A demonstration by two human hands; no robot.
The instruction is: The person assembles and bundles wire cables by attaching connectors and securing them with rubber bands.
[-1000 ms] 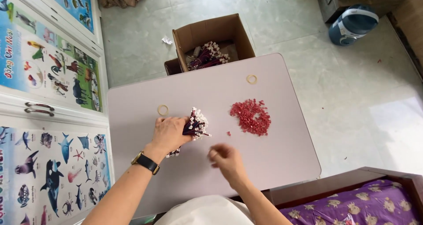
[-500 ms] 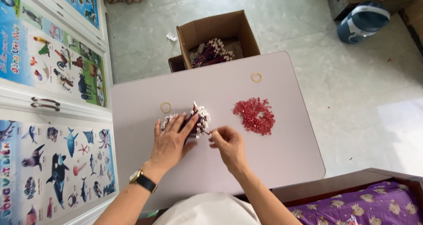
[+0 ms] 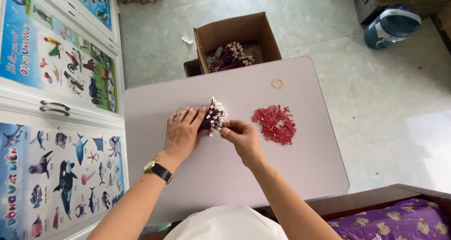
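While the left hand point(image 3: 182, 132) lies over a bundle of dark wires with white tips point(image 3: 212, 118) on the pale table point(image 3: 300, 174), fingers curled around it, the right hand point(image 3: 240, 135) pinches at the white tips, thumb and forefinger pressed together. Just right of the hands lies a heap of small red pieces point(image 3: 275, 123), and a rubber band point(image 3: 277, 83) rests near the far edge. Beyond the table an open brown cardboard box point(image 3: 237, 33) holds more such bundles. Bright animal posters point(image 3: 56, 61) cover white cabinet doors at left; a blue round container point(image 3: 392, 26) stands far right.
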